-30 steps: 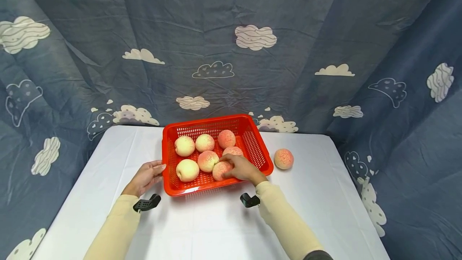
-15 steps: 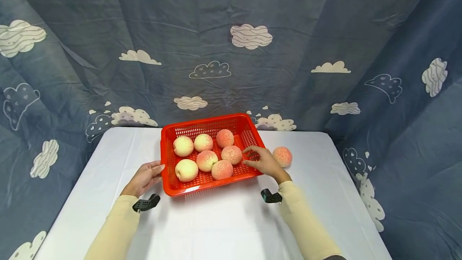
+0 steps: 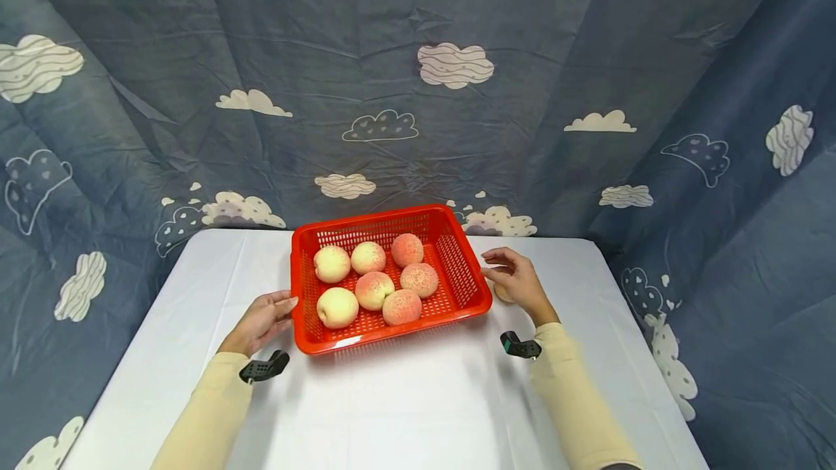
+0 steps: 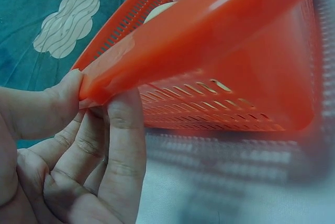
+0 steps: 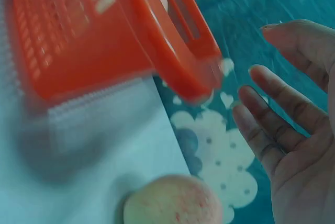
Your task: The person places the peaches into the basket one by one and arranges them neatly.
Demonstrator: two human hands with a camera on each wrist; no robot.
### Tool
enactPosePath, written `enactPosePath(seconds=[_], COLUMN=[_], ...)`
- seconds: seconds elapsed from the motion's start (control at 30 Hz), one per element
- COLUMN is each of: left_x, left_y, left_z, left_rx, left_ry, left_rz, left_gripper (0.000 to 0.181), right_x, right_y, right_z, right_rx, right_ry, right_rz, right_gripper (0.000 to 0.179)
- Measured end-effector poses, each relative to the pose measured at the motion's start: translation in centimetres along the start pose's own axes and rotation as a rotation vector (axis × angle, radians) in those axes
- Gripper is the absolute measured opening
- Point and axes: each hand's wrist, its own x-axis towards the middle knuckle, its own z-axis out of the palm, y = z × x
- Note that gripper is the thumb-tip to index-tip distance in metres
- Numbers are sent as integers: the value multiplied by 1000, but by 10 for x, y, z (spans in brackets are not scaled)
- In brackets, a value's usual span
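A red plastic basket with slotted sides holds several peaches, some pale such as the front-left peach, others pinker such as the peach by the front wall. My left hand pinches the basket's left rim, thumb on top and fingers beneath, as the left wrist view shows. Just off the basket's right side, my right hand hovers with fingers spread and nothing in them. Below it on the table lies a lone peach, mostly hidden by the hand in the head view.
A white cloth covers the table. Right behind its far edge hangs a dark blue curtain with a cloud print, which also runs down both sides.
My right hand has left the pinkish peaches inside the basket and moved right, across the rim, to over the lone peach. The left hand keeps its hold on the rim.
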Motion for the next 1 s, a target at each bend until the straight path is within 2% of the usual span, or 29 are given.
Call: enactPosePath(seconds=[0.17, 0.37, 0.7, 0.9, 1.0], left_x=[0, 0, 2, 3, 3], left_y=[1, 0, -1, -2, -2], left_z=[0, 0, -1, -1, -1], left_rx=[4, -4, 7, 8, 18], left_ry=[4, 5, 13, 9, 10], left_rz=[-4, -4, -1, 0, 3], left_gripper=[41, 39, 41, 37, 38], right_x=[4, 8, 9, 9, 9], right_y=[11, 30, 60, 80, 86], right_z=[-16, -30, -37, -34, -28], right_rx=[-12, -98, -114, -84, -58], right_ry=[61, 103, 69, 26, 12], right_rz=[65, 130, 228, 382, 428], right_gripper=[37, 43, 53, 63, 71])
